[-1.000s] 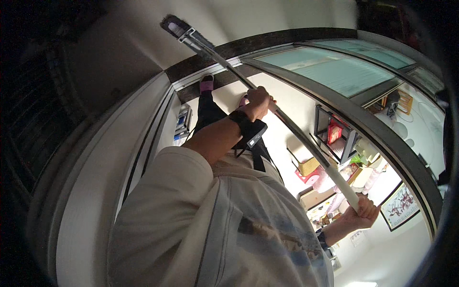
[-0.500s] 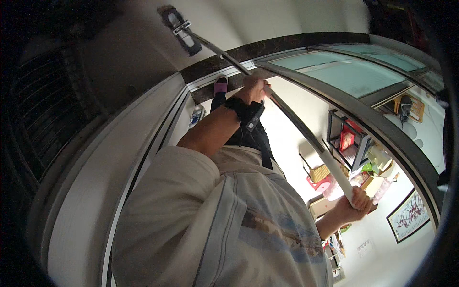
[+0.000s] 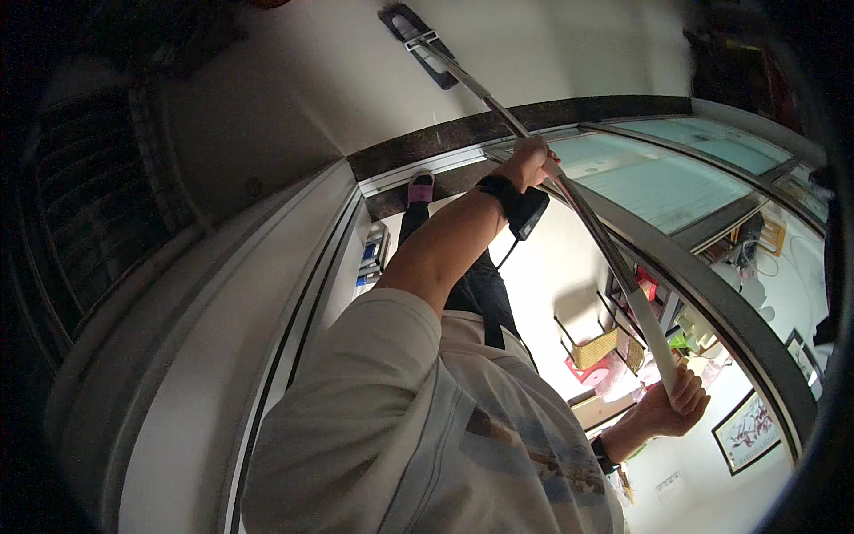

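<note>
Two bare hands are gripping the long silvery metal mop pole (image 3: 569, 191): left hand (image 3: 527, 163) wrapped mid-shaft, right hand (image 3: 678, 402) fisted around the pale upper end. Dark flat rectangular mop head (image 3: 418, 40) is lying on smooth cream floor (image 3: 551, 53). Keeping the head flat and strokes even looks best. A black wrist strap (image 3: 509, 198) is showing.
</note>
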`<state>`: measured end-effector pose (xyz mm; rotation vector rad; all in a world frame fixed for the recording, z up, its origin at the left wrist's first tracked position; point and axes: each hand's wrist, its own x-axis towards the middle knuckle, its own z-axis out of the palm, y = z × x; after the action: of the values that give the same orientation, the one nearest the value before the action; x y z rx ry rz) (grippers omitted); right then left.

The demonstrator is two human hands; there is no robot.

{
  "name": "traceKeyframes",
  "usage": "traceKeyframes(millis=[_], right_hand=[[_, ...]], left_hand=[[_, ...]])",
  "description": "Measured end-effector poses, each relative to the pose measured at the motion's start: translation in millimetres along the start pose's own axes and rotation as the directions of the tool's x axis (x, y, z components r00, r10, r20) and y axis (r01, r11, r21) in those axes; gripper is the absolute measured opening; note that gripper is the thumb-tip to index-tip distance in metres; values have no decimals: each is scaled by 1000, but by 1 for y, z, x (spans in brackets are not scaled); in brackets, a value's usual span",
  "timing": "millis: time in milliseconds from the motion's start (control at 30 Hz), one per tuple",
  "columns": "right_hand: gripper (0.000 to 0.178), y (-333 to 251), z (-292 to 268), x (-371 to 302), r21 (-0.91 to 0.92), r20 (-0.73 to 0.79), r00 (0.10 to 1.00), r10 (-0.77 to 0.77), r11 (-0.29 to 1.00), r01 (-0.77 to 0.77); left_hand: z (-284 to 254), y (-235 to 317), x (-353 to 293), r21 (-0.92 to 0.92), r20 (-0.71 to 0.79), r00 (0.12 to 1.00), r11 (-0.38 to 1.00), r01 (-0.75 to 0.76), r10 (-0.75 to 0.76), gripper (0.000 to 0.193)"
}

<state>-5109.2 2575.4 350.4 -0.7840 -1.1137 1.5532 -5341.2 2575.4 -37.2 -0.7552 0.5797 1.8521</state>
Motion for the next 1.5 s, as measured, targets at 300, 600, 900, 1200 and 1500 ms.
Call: traceKeyframes(millis=[300, 600, 900, 1200, 1500], right_hand=[[23, 80, 62, 22, -41, 368, 912, 179, 983, -177], [36, 127, 213, 15, -54, 857, 489, 161, 973, -225], [37, 59, 214, 39, -86, 987, 132, 89, 996, -32], [31, -38, 127, 47, -87, 996, 13, 90, 985, -150], [35, -100, 8, 82, -142, 978, 176, 110, 973, 183]], left_hand=[[-78, 145, -2, -205, 212, 938, 950, -234, 276, 12], [-137, 275, -73, -159, -2, 805, 794, -586, 594, 11], [-144, 236, -73, -376, -87, 907, 830, -413, 412, 20], [-112, 107, -70, -217, -153, 956, 935, -280, 250, 17], [-107, -45, -65, -331, -18, 960, 904, -270, 279, 13]])
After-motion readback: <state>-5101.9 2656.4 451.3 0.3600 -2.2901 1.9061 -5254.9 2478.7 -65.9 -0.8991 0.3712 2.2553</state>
